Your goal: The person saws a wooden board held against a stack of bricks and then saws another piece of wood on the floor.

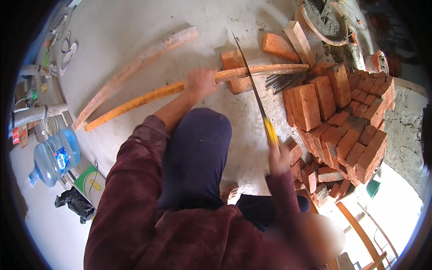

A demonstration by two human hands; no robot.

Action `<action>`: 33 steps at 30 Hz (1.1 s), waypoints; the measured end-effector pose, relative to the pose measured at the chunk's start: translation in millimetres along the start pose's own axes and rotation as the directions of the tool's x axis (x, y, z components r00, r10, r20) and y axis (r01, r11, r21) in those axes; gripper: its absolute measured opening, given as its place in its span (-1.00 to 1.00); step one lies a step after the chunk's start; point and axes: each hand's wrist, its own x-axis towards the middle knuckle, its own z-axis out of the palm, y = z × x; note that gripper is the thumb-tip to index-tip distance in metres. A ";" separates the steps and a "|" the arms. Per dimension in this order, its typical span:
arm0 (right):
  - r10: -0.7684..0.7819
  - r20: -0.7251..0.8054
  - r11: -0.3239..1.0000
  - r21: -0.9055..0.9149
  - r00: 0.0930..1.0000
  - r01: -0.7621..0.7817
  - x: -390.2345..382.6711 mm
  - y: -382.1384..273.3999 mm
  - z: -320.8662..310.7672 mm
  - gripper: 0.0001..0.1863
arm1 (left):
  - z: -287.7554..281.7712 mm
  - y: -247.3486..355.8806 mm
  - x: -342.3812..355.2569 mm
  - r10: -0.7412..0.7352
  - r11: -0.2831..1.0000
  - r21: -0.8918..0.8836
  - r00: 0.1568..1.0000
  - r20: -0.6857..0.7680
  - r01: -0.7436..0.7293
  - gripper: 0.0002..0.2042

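A long orange-brown wooden strip (148,96) runs across the floor before me, its middle over a brick (240,84). My left hand (201,83) is closed around the strip just left of that brick. In my right hand (279,157) is the handle end of a hand saw (255,92), yellow near the grip, with a long dark tapering blade. The blade crosses the strip to the right of the brick, its tip pointing away from me. Whether the teeth have cut into the wood, I cannot tell. My raised knee is close below the strip.
Another wooden strip (132,67) lies farther left. Stacked red bricks (346,130) stand on the right, near dark metal rods (283,82), a loose brick (280,47), a wood block (300,42) and a mortar tub (310,24). At left are a blue water jug (49,157) and flip-flops (68,51).
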 end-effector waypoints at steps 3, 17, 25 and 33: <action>-0.060 0.033 0.972 0.228 0.998 0.051 101.5 -0.3 36.1 -0.67 | -11.3 30.5 20.6 0.106 0.992 0.067 0.994 0.007 -0.106 -0.58; 0.045 0.085 0.987 0.149 0.995 -0.058 42.0 -4.4 9.1 -0.68 | -6.5 18.9 10.5 0.073 0.990 0.117 0.996 0.047 -0.078 -0.60; 0.152 0.213 0.967 0.172 0.965 -0.190 -29.0 -27.1 -18.9 -0.65 | 2.9 -9.8 8.0 0.050 0.998 0.038 0.997 -0.064 -0.048 -0.58; 0.062 0.068 0.997 0.051 0.996 -0.066 62.5 -4.8 19.9 -0.59 | -2.8 17.1 15.0 0.132 0.988 0.075 0.991 -0.002 -0.131 -0.61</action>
